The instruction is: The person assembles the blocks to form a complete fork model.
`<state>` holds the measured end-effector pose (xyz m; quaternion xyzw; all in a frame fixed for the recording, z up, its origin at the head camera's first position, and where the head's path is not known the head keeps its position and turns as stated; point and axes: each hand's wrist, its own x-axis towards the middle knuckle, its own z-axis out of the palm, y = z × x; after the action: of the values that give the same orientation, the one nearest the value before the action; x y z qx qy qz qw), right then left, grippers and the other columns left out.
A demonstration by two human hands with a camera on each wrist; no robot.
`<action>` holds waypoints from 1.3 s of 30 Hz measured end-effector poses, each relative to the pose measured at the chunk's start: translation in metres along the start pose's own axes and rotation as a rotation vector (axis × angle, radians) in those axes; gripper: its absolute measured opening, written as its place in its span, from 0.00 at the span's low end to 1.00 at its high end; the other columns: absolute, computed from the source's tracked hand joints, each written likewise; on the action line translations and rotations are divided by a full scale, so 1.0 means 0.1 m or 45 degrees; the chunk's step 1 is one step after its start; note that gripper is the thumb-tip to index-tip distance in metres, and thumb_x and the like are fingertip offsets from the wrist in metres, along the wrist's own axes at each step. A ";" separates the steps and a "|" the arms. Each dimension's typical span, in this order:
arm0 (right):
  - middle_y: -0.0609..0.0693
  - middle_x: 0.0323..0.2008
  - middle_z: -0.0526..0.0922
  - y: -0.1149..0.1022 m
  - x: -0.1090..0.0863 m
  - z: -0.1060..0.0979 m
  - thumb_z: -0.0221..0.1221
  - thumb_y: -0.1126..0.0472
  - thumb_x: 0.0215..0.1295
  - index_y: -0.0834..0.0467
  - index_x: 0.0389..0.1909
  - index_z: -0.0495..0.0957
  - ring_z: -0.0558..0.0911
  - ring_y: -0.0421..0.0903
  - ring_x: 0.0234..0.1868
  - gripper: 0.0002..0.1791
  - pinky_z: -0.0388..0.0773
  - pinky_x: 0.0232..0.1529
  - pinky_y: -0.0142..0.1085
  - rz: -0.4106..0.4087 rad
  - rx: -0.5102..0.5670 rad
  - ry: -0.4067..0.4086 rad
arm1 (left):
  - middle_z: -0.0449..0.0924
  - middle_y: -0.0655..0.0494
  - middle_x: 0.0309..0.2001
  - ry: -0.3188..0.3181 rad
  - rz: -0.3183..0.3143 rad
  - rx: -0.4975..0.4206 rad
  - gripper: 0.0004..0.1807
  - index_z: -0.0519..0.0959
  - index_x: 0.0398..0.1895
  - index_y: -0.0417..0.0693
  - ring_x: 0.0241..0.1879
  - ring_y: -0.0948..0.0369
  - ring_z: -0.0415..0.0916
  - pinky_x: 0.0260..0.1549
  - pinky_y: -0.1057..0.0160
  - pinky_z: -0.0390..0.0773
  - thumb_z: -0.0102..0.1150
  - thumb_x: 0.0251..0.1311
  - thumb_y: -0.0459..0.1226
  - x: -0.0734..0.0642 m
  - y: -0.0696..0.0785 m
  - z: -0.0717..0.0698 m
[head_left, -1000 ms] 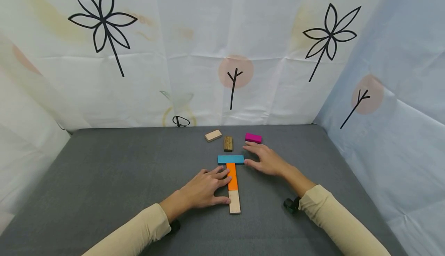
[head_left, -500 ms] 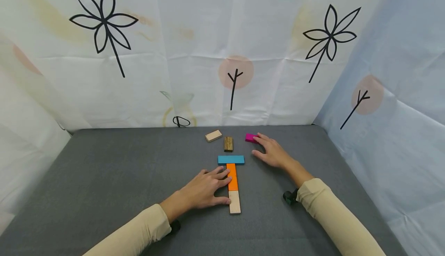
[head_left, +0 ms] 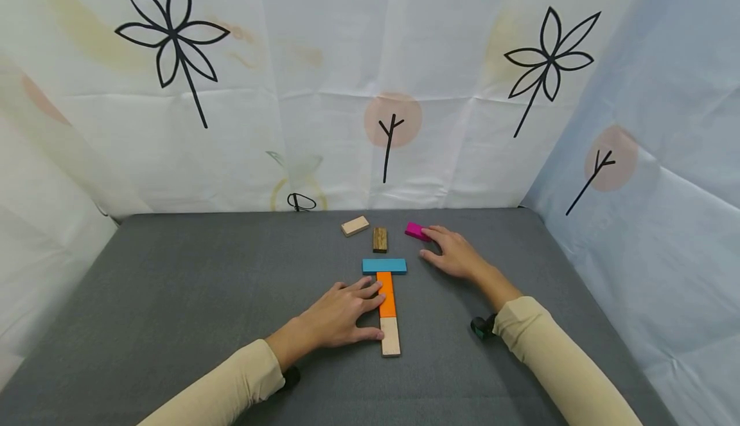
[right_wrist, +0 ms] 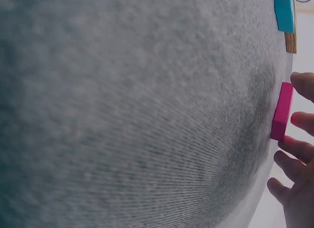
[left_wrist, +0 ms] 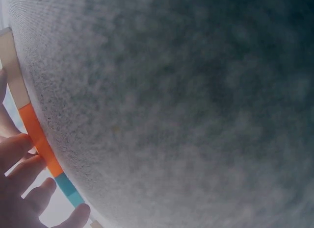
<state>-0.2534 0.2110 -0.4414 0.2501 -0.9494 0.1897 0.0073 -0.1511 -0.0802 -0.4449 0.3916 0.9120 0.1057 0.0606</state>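
A pale wooden block (head_left: 390, 337), an orange block (head_left: 386, 294) and a blue block (head_left: 384, 266) lie flat, forming a T. From the left, my left hand (head_left: 341, 313) rests its fingertips along the orange block's edge, its thumb touching the pale block. Farther back is a magenta block (head_left: 417, 231), whose right end is touched by fingers of my right hand (head_left: 453, 256). That hand's thumb is apart from the block. In the right wrist view, the fingers are spread beside the magenta block (right_wrist: 282, 112). The left wrist view shows my left fingers along the orange block (left_wrist: 40, 139).
Behind the T, a dark-grained wooden block (head_left: 379, 239) and another pale wooden block (head_left: 355, 225) lie on the grey table (head_left: 202, 284). A white patterned cloth (head_left: 324, 60) hangs past the table's back edge.
My right hand has moved from beside the blue block back and right to the magenta block. The magenta block has turned slightly and slid a little left. The left hand has stayed still.
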 end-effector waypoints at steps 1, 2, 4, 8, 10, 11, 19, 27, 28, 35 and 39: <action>0.68 0.66 0.69 -0.02 -0.01 0.00 0.59 0.52 0.70 0.66 0.68 0.69 0.71 0.68 0.64 0.32 0.63 0.63 0.63 -0.014 -0.009 0.004 | 0.62 0.54 0.74 0.002 0.000 0.000 0.40 0.69 0.72 0.52 0.74 0.53 0.56 0.60 0.42 0.68 0.52 0.65 0.65 0.00 0.00 0.00; 0.68 0.66 0.70 -0.04 -0.01 0.00 0.59 0.52 0.70 0.66 0.68 0.70 0.72 0.68 0.63 0.32 0.63 0.62 0.63 -0.026 -0.009 0.006 | 0.62 0.54 0.74 0.003 0.000 0.000 0.40 0.69 0.72 0.52 0.74 0.53 0.56 0.60 0.42 0.68 0.52 0.65 0.65 0.00 0.00 0.00; 0.69 0.65 0.70 -0.07 -0.03 0.00 0.59 0.52 0.70 0.67 0.67 0.70 0.72 0.68 0.62 0.32 0.64 0.61 0.63 -0.048 -0.006 0.009 | 0.62 0.54 0.74 0.004 -0.001 0.000 0.40 0.69 0.72 0.52 0.74 0.53 0.56 0.60 0.42 0.68 0.52 0.65 0.65 0.00 0.00 0.00; 0.68 0.65 0.71 -0.10 -0.04 0.01 0.59 0.53 0.70 0.68 0.67 0.70 0.72 0.66 0.64 0.31 0.64 0.62 0.63 -0.061 -0.009 -0.010 | 0.61 0.54 0.74 -0.006 -0.006 -0.006 0.40 0.69 0.72 0.52 0.75 0.53 0.56 0.60 0.42 0.68 0.51 0.65 0.65 0.01 -0.01 -0.01; 0.66 0.66 0.71 -0.11 -0.05 0.02 0.59 0.54 0.70 0.67 0.67 0.70 0.71 0.65 0.66 0.31 0.63 0.63 0.62 -0.068 -0.033 -0.022 | 0.61 0.54 0.74 -0.013 -0.009 -0.004 0.40 0.69 0.73 0.53 0.75 0.53 0.56 0.60 0.42 0.68 0.51 0.65 0.65 0.01 -0.01 0.00; 0.66 0.66 0.71 -0.11 -0.05 0.02 0.59 0.54 0.70 0.67 0.67 0.70 0.70 0.64 0.66 0.31 0.63 0.64 0.62 -0.067 -0.044 -0.031 | 0.61 0.54 0.75 -0.015 -0.012 -0.004 0.40 0.69 0.73 0.53 0.75 0.53 0.55 0.60 0.42 0.68 0.51 0.65 0.65 0.01 -0.01 -0.01; 0.64 0.62 0.75 -0.18 -0.07 0.02 0.60 0.53 0.69 0.68 0.65 0.73 0.74 0.62 0.62 0.30 0.67 0.62 0.58 -0.093 -0.079 -0.029 | 0.60 0.55 0.75 -0.016 -0.017 0.007 0.40 0.68 0.73 0.53 0.75 0.54 0.55 0.60 0.42 0.68 0.51 0.64 0.66 0.01 -0.01 -0.02; 0.63 0.57 0.77 -0.26 -0.09 0.02 0.62 0.52 0.68 0.67 0.64 0.75 0.77 0.59 0.57 0.30 0.69 0.60 0.57 -0.077 -0.075 -0.047 | 0.61 0.55 0.74 -0.007 -0.013 0.006 0.40 0.69 0.73 0.53 0.75 0.54 0.55 0.60 0.42 0.67 0.51 0.65 0.65 0.01 -0.01 -0.01; 0.63 0.57 0.77 -0.26 -0.09 0.02 0.62 0.52 0.68 0.66 0.64 0.75 0.77 0.59 0.57 0.30 0.69 0.60 0.57 -0.075 -0.073 -0.054 | 0.61 0.55 0.74 -0.004 -0.010 0.006 0.40 0.69 0.72 0.53 0.75 0.53 0.55 0.60 0.42 0.68 0.51 0.65 0.65 0.01 -0.01 -0.01; 0.63 0.56 0.79 -0.26 -0.06 0.03 0.61 0.54 0.69 0.65 0.63 0.76 0.78 0.59 0.55 0.26 0.71 0.59 0.56 -0.104 0.015 -0.055 | 0.62 0.54 0.74 0.009 0.002 -0.004 0.40 0.69 0.72 0.52 0.74 0.53 0.56 0.60 0.41 0.68 0.52 0.65 0.65 0.01 -0.02 0.01; 0.63 0.55 0.79 -0.24 0.01 0.03 0.62 0.59 0.69 0.66 0.61 0.77 0.78 0.60 0.55 0.23 0.71 0.58 0.58 -0.110 0.026 0.045 | 0.62 0.54 0.74 0.012 0.003 -0.002 0.40 0.69 0.72 0.52 0.74 0.53 0.56 0.59 0.41 0.68 0.52 0.64 0.65 0.01 -0.01 0.01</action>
<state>-0.2429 0.1898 -0.4359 0.2874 -0.9355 0.2034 0.0297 -0.1523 -0.0803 -0.4459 0.3920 0.9118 0.1084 0.0563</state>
